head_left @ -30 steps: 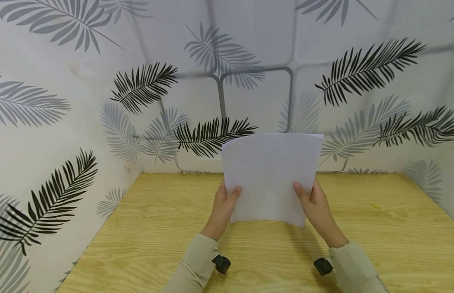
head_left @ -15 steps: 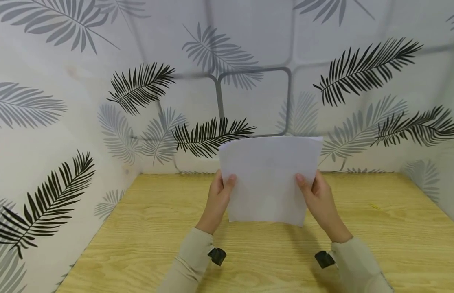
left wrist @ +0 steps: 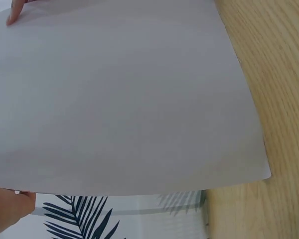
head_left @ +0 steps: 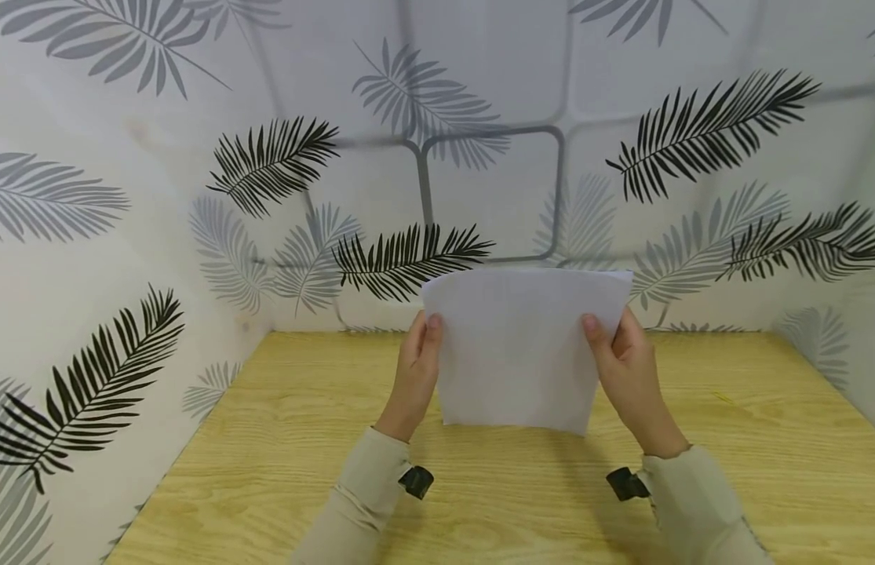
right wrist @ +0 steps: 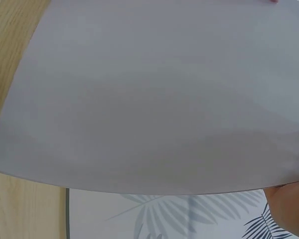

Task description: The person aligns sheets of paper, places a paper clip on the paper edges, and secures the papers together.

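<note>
Paper [head_left: 518, 353] held up by its sides; lifting looks done, letting go not yet.
Beyond the pale sleeves [head_left: 359, 486], the left hand [head_left: 416, 365] pinches the paper's left edge between thumb and fingers, and the right hand [head_left: 631, 377] clamps the opposite edge likewise. Between them the paper stands nearly upright, slightly bowed, seemingly above the wooden table [head_left: 267, 455]. Farther back rises the leaf-patterned wall [head_left: 494, 47].

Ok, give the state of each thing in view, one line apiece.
Paper: held by both side edges, slightly bowed, near face blank.
Left hand: gripping the paper's left edge, thumb in front.
Right hand: gripping its right edge, thumb in front.
Yellow speck: on the table, too small to identify.
Sleeves: down to the wrists.
</note>
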{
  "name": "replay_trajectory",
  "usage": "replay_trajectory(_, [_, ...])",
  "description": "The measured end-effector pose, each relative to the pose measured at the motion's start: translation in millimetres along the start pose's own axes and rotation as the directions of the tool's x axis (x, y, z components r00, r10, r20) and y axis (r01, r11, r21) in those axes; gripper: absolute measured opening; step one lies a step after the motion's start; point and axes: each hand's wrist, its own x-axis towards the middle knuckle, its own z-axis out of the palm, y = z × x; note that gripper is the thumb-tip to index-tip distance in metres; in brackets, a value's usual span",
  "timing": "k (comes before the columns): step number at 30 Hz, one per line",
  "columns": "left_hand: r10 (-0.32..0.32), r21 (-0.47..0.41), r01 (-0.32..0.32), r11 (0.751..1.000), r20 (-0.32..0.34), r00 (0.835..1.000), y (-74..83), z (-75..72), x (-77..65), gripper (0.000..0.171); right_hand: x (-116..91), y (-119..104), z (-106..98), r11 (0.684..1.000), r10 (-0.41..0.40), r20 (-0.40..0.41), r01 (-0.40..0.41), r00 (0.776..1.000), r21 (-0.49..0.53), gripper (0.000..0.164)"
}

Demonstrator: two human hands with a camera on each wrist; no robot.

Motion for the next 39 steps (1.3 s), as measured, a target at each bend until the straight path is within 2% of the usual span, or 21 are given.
replay_trajectory(7, [-0.055,-0.012,0.055,0.998,-0.019,0.998,-1.3,3.0,-0.6,0.042,-3,5,2,0.999,-0.008,-0.024,0.007,1.0,-0.04,0.023])
replay_trajectory(11, [-0.057,-0.006,0.057,0.998,-0.046,0.997,0.3,4.0,-0.7,0.043,-3,2,3,0.999,-0.003,-0.038,0.002,0.999,-0.038,0.022])
replay_trajectory(15, [-0.06,0.042,0.063,0.997,-0.073,0.996,6.6,3.5,-1.3,0.042,-4,-5,3,0.996,-0.008,-0.048,0.004,0.999,-0.086,0.023])
replay_trajectory(21, [-0.041,0.156,0.057,0.986,-0.105,0.994,17.9,2.3,0.8,0.03,-2,-17,-5,0.979,0.025,0.017,-0.021,1.0,-0.201,0.027])
replay_trajectory(25, [-0.092,0.16,0.107,0.981,-0.094,0.991,25.6,3.2,3.0,0.031,1,-19,-14,0.971,0.102,0.073,-0.083,0.992,-0.224,0.032])
replay_trajectory(29, [-0.203,0.153,0.21,0.966,-0.063,0.977,29.4,5.2,2.9,0.027,1,-18,-22,0.957,0.202,0.101,-0.174,0.974,-0.234,0.038])
replay_trajectory(33, [-0.288,0.147,0.29,0.946,-0.037,0.957,25.7,5.8,0.1,0.028,-1,-13,-27,0.928,0.333,0.12,-0.303,0.935,-0.218,0.046])
replay_trajectory(36, [-0.351,0.109,0.352,0.93,-0.027,0.936,18.8,6.3,-3.3,0.033,-4,-8,-29,0.908,0.404,0.143,-0.379,0.903,-0.177,0.049])
replay_trajectory(39, [-0.413,0.063,0.413,0.908,-0.015,0.911,13.5,7.2,-7.2,0.035,-7,-3,-30,0.895,0.441,0.164,-0.419,0.882,-0.152,0.049])
